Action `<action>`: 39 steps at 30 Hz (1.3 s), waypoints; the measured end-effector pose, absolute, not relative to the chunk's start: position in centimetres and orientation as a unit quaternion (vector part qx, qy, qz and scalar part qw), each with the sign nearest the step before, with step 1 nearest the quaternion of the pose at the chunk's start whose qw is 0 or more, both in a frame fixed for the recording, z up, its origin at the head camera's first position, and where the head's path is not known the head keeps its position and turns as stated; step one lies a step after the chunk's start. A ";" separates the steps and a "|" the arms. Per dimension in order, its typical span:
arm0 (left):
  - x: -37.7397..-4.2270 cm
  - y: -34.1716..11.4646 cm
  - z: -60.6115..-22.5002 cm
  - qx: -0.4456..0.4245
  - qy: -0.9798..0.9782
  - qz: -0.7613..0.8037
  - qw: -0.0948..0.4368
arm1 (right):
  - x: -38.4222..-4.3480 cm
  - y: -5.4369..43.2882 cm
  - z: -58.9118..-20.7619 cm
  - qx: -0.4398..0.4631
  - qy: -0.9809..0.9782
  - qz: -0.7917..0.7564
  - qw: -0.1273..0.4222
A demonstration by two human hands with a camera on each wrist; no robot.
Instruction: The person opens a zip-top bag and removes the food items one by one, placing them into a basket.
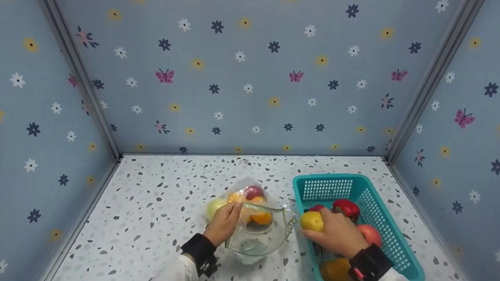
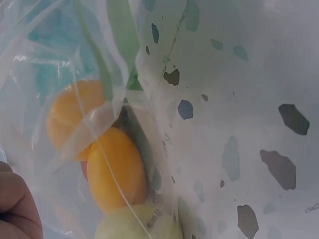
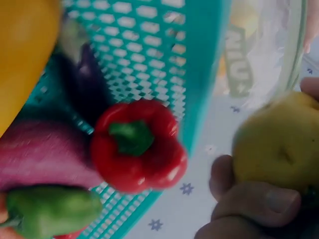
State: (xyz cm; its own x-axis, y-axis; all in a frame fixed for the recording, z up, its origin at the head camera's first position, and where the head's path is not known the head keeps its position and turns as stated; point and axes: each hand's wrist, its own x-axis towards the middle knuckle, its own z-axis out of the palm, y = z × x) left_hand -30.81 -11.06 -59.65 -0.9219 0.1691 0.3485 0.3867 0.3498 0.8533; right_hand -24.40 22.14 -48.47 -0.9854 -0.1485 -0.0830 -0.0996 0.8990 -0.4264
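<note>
A clear plastic zip bag [image 1: 275, 244] with a greenish edge lies on the table, its mouth spread toward me. My left hand [image 1: 223, 223] pinches the left side of that mouth. Inside are orange fruits [image 2: 117, 169], a red fruit [image 1: 253, 191] and a pale green round fruit [image 2: 139, 224]. My right hand [image 1: 339, 234] grips a yellow round fruit [image 1: 312, 221] above the left rim of the teal basket [image 1: 394, 219], beside the bag. A red bell pepper [image 3: 139, 147], a green pepper [image 3: 55, 211], an eggplant [image 3: 84, 84] and a purplish-red root [image 3: 45, 154] lie in the basket.
Also in the basket are a pinkish-red round fruit [image 1: 370, 235] and a large orange-yellow one [image 1: 337, 270]. The speckled white table [image 1: 148, 213] is walled by flower-patterned panels [image 1: 256, 68] at the back and both sides.
</note>
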 end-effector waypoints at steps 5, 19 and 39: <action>-28.8 -10.1 -56.0 -0.132 -0.825 -0.547 0.060 | -24.3 23.9 -48.7 -0.061 0.970 -0.193 0.134; -29.0 -10.3 -56.8 -0.151 -0.804 -0.569 0.078 | -24.5 25.4 -50.2 -0.057 0.964 -0.169 0.199; -28.3 -9.9 -55.5 -0.110 -0.811 -0.571 0.061 | -23.5 20.6 -45.9 -0.112 0.980 -0.106 0.129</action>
State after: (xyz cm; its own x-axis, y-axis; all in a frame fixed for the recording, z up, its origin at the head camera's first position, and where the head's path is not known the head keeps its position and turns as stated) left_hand -28.31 -9.95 -55.50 -0.9681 0.1088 0.2257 0.2492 0.3237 0.9128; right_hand -23.51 20.61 -45.91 -0.9416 -0.2463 -0.2297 -0.1914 0.9525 -0.2367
